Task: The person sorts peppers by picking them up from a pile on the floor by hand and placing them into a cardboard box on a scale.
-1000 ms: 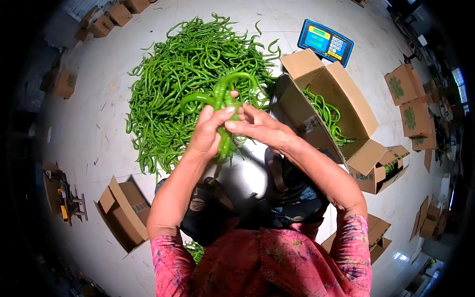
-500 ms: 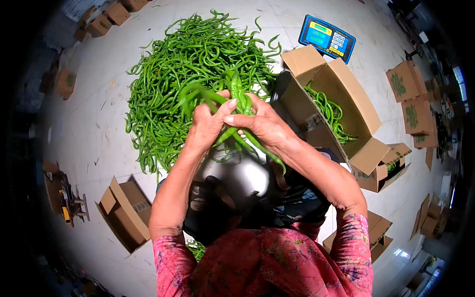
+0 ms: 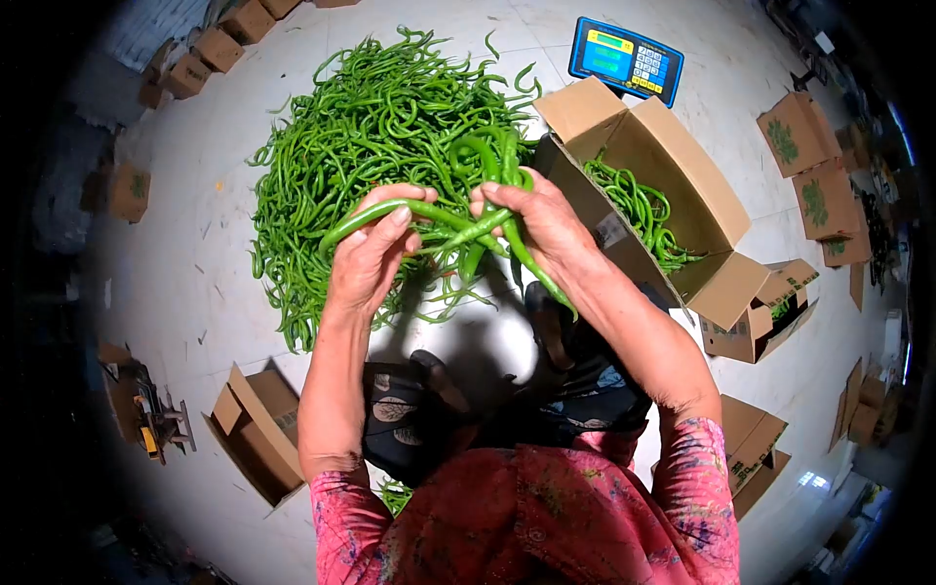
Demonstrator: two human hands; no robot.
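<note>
Your left hand (image 3: 369,244) has 1 long, curved pepper (image 3: 429,211) pinched between thumb and fingers, the grip narrow. Its bent end loops out past the thumb on the left, and its other end runs right, crossing peppers at your right hand (image 3: 548,222). Your right fingers are closed around a small bunch (image 3: 510,161); some of it sticks up beyond the fingers, and 1 pepper hangs down beside the wrist. How many peppers are in that grip, you cannot tell. Your 2 hands are apart, with pepper ends spanning the gap.

The pepper and the bunch are up off the floor (image 3: 219,292), in front of the near edge of the big green pile (image 3: 361,146). Just right of the pile stands an open carton (image 3: 687,166), flaps out, with loose peppers (image 3: 639,210) inside. A blue scale display (image 3: 626,60) stands just beyond its far flap. A smaller open box (image 3: 736,336) lies near the carton's lower right corner, some green showing inside. Another open box (image 3: 258,429) sits to the left of your left forearm, and 1 more (image 3: 751,439) is beyond your right elbow. Your knees are below your hands, in dark patterned trousers (image 3: 400,409).
</note>
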